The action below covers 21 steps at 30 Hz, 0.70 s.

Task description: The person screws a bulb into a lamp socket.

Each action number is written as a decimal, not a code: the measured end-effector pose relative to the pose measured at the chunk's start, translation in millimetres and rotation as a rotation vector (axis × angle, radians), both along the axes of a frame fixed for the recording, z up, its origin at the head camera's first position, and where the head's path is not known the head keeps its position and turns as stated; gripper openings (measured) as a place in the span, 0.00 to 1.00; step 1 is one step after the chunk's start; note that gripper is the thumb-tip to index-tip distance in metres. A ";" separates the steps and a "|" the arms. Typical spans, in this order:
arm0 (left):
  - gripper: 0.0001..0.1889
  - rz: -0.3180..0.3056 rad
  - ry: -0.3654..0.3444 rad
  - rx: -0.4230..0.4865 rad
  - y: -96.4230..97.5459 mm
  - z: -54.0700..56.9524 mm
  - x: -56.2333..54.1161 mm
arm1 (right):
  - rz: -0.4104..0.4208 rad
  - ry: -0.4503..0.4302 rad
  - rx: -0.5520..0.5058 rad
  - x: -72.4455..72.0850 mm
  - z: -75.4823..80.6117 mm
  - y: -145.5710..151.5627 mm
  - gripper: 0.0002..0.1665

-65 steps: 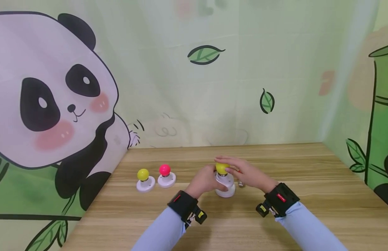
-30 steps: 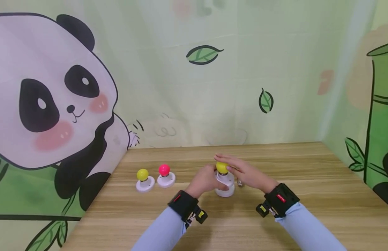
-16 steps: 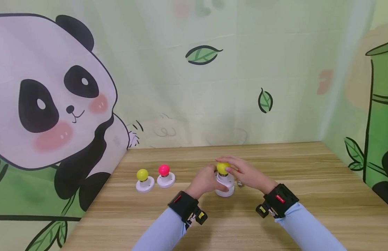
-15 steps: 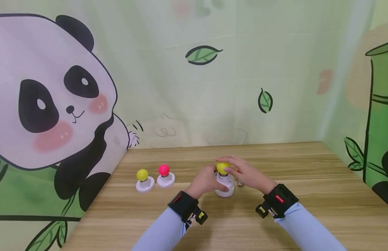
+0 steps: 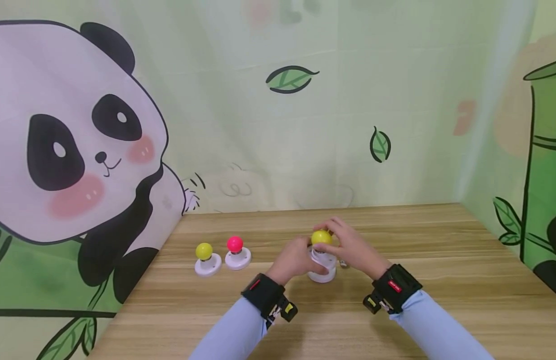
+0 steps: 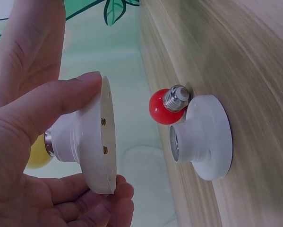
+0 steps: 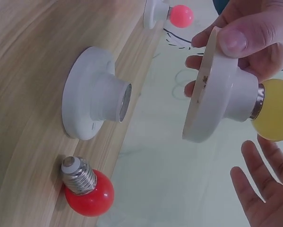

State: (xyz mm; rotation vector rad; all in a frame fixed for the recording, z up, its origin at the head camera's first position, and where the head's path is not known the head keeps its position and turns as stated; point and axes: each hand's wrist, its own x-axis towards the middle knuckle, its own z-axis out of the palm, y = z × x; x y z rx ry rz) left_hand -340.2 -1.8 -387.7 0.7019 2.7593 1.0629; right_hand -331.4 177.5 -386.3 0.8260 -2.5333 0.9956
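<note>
Head: gripping upper socket (image 5: 324, 258) with left hand (image 5: 295, 260), probably to stop it spinning. Clasping yellow bulb (image 5: 321, 237), set in that socket, between thumb and fingers of right hand (image 5: 353, 248), likely for turning or steadying. Directly under left hand: lower socket (image 5: 322, 276). Out past left hand on table (image 5: 147, 300): second yellow bulb (image 5: 204, 251) and pink bulb (image 5: 235, 244), upright in their sockets (image 5: 208, 268), maybe parked clear of the work. Can't see much of the bulb behind right hand, just a metal end.

Left wrist: clamping upper socket by its rim, thumb opposite fingers, presumably to leave bulb end free for right hand. Beyond left fingertips: lower socket, red bulb (image 6: 160, 111) just beside. Mostly hidden behind left hand: yellow bulb.

Right wrist: can't judge firmness of right-hand hold, with most of palm and thumb cropped. Can't tell thread depth either.
</note>
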 end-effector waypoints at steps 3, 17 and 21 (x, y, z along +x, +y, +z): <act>0.32 -0.004 -0.006 0.015 -0.5 0.8 0.2 | 0.078 0.003 -0.029 0.4 2.0 1.7 0.27; 0.34 0.006 0.014 0.008 -0.5 0.7 -1.1 | 0.289 -0.072 -0.001 -1.9 6.0 14.1 0.26; 0.34 0.002 0.018 0.004 -0.1 -0.2 -0.6 | 0.279 -0.052 0.002 -2.8 3.7 14.9 0.25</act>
